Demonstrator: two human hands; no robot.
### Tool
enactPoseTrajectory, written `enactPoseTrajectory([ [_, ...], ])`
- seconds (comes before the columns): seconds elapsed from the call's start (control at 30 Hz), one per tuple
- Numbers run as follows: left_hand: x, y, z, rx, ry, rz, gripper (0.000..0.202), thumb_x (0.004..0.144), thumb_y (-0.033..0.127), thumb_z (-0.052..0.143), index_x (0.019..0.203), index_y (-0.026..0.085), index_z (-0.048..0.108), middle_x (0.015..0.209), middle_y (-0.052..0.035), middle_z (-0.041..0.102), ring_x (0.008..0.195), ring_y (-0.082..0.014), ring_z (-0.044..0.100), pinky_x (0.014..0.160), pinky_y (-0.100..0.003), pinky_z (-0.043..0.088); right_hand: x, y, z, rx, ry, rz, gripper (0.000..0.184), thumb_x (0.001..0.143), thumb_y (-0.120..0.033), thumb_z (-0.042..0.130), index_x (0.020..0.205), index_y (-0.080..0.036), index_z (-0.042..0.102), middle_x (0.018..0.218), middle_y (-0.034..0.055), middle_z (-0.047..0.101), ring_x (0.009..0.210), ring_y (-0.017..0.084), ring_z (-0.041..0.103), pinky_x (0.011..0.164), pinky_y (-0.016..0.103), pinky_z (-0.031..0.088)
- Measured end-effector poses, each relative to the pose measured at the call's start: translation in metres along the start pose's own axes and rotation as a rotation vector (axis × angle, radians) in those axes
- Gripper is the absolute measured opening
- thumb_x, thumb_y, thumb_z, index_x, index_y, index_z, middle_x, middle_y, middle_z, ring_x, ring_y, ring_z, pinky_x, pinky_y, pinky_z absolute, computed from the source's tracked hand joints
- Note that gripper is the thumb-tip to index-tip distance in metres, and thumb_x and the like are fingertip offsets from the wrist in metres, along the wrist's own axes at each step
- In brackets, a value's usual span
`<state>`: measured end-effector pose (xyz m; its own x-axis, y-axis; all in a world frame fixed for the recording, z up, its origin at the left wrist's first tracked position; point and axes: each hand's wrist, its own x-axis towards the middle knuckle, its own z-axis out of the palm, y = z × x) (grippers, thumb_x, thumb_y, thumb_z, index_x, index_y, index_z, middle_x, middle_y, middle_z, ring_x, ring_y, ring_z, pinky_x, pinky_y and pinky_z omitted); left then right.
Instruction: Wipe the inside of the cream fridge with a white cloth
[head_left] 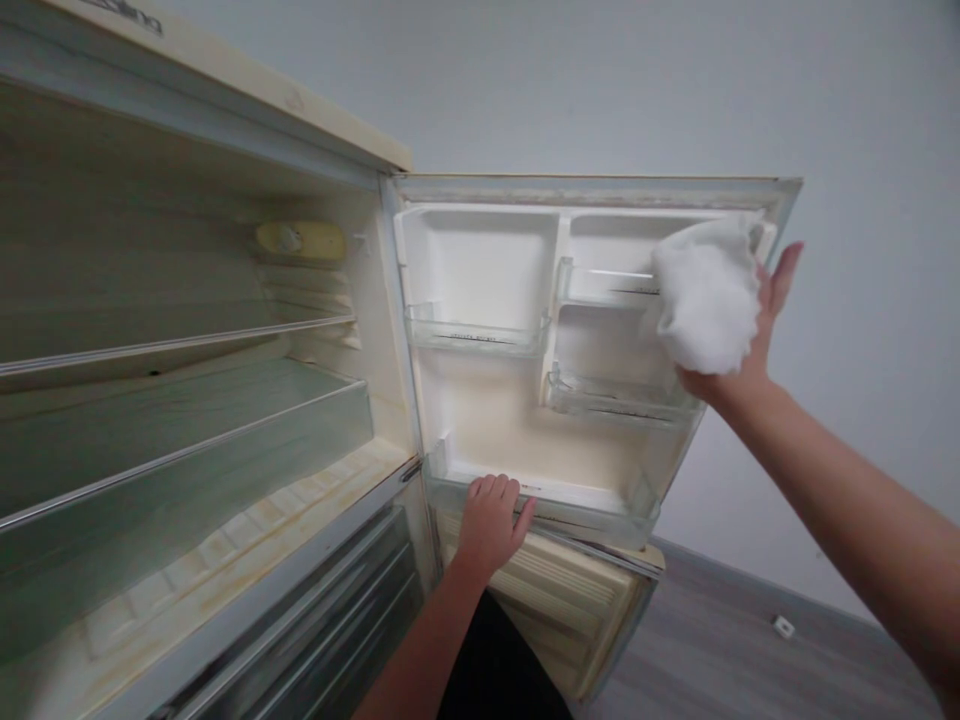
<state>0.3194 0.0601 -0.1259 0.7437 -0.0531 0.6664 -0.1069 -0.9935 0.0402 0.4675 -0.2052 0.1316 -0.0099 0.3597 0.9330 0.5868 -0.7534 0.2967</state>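
An old cream fridge stands open, its upper door (480, 400) swung out to the right. My right hand (757, 330) holds a white cloth (705, 295) pressed against the inside of that door near its upper right edge, beside a clear door shelf (607, 285). My left hand (491, 520) grips the front rim of the door's bottom shelf (600, 505), fingers curled over it. The door shelves hold nothing.
The fridge interior (187, 420) on the left has glass shelves and a yellowed lamp cover (300, 240). Below, the lower door (555, 600) is also ajar. A grey wall stands behind and grey flooring (720, 660) lies at the lower right, with a small white object (783, 627) on it.
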Motion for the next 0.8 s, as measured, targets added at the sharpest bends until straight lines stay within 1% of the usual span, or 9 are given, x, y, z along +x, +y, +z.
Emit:
enactPoseTrajectory([
  [0.07, 0.000, 0.000, 0.000, 0.000, 0.005, 0.000, 0.018, 0.100, 0.035, 0.053, 0.088, 0.022, 0.057, 0.088, -0.0057, 0.063, 0.090, -0.0262, 0.056, 0.085, -0.041, 0.038, -0.012, -0.013, -0.001, 0.038, 0.008, -0.165, 0.050, 0.094, -0.035, 0.048, 0.141, -0.019, 0.057, 0.148, 0.0187, 0.054, 0.151, 0.034, 0.035, 0.128, 0.066, 0.011],
  [0.17, 0.000, 0.001, -0.001, -0.005, 0.009, 0.009, 0.019, 0.101, 0.035, 0.053, 0.089, 0.022, 0.057, 0.088, -0.0054, 0.063, 0.090, -0.0259, 0.055, 0.086, -0.041, 0.039, -0.017, -0.035, -0.013, 0.109, -0.153, -0.453, 0.047, 0.095, -0.021, 0.046, 0.140, -0.013, 0.057, 0.141, 0.0201, 0.059, 0.152, 0.031, 0.034, 0.128, 0.058, 0.023],
  [0.2, 0.000, 0.001, -0.001, -0.006, 0.010, 0.011, 0.019, 0.101, 0.035, 0.053, 0.088, 0.022, 0.058, 0.088, -0.0054, 0.063, 0.090, -0.0259, 0.056, 0.085, -0.041, 0.039, -0.016, -0.042, -0.018, 0.127, -0.200, -0.494, 0.047, 0.096, -0.019, 0.046, 0.142, -0.013, 0.055, 0.145, 0.0192, 0.057, 0.153, 0.030, 0.032, 0.128, 0.055, 0.025],
  [0.27, 0.000, 0.002, -0.001, -0.005, 0.013, 0.012, 0.020, 0.101, 0.035, 0.052, 0.088, 0.022, 0.058, 0.089, -0.0055, 0.063, 0.090, -0.0260, 0.056, 0.085, -0.041, 0.039, -0.015, -0.057, -0.026, 0.176, -0.255, -0.461, 0.050, 0.097, -0.020, 0.046, 0.147, -0.015, 0.050, 0.155, 0.0162, 0.049, 0.154, 0.029, 0.031, 0.127, 0.053, 0.027],
  [0.37, -0.001, 0.003, 0.000, -0.001, 0.024, 0.010, 0.020, 0.101, 0.035, 0.052, 0.088, 0.022, 0.057, 0.089, -0.0057, 0.063, 0.090, -0.0259, 0.056, 0.086, -0.041, 0.039, -0.017, -0.077, -0.024, 0.384, -0.284, -0.215, 0.053, 0.092, -0.025, 0.052, 0.145, -0.019, 0.052, 0.152, 0.0153, 0.051, 0.146, 0.032, 0.042, 0.122, 0.057, 0.034],
  [0.5, 0.000, 0.005, 0.001, 0.005, 0.033, 0.004, 0.020, 0.101, 0.036, 0.052, 0.088, 0.022, 0.057, 0.089, -0.0062, 0.062, 0.090, -0.0262, 0.056, 0.086, -0.041, 0.039, -0.013, -0.099, 0.006, 0.910, -0.128, 0.438, 0.026, 0.087, -0.037, 0.055, 0.105, -0.024, 0.068, 0.115, 0.0115, 0.071, 0.123, 0.031, 0.060, 0.111, 0.056, 0.046],
  [0.57, 0.000, 0.007, 0.002, 0.007, 0.036, -0.001, 0.021, 0.101, 0.036, 0.051, 0.088, 0.021, 0.058, 0.088, -0.0065, 0.062, 0.091, -0.0265, 0.056, 0.087, -0.041, 0.039, 0.000, -0.112, 0.022, 1.161, -0.023, 0.685, 0.028, 0.090, -0.048, 0.050, 0.092, -0.025, 0.066, 0.100, 0.0081, 0.073, 0.112, 0.028, 0.065, 0.104, 0.051, 0.052],
  [0.67, 0.000, 0.008, 0.002, 0.007, 0.042, -0.007, 0.020, 0.101, 0.036, 0.052, 0.089, 0.021, 0.059, 0.089, -0.0065, 0.063, 0.091, -0.0263, 0.056, 0.087, -0.041, 0.038, 0.024, -0.138, 0.033, 1.470, 0.127, 0.871, 0.046, 0.090, -0.061, 0.038, 0.094, -0.024, 0.065, 0.094, 0.0059, 0.072, 0.104, 0.024, 0.069, 0.095, 0.045, 0.058],
  [0.8, -0.001, 0.007, 0.005, -0.001, 0.031, 0.007, 0.019, 0.101, 0.037, 0.055, 0.090, 0.021, 0.059, 0.090, -0.0060, 0.063, 0.091, -0.0260, 0.056, 0.085, -0.041, 0.038, 0.045, -0.168, 0.022, 1.724, 0.369, 1.064, 0.048, 0.092, -0.056, 0.030, 0.099, -0.023, 0.065, 0.095, 0.0055, 0.072, 0.102, 0.021, 0.070, 0.095, 0.042, 0.059],
])
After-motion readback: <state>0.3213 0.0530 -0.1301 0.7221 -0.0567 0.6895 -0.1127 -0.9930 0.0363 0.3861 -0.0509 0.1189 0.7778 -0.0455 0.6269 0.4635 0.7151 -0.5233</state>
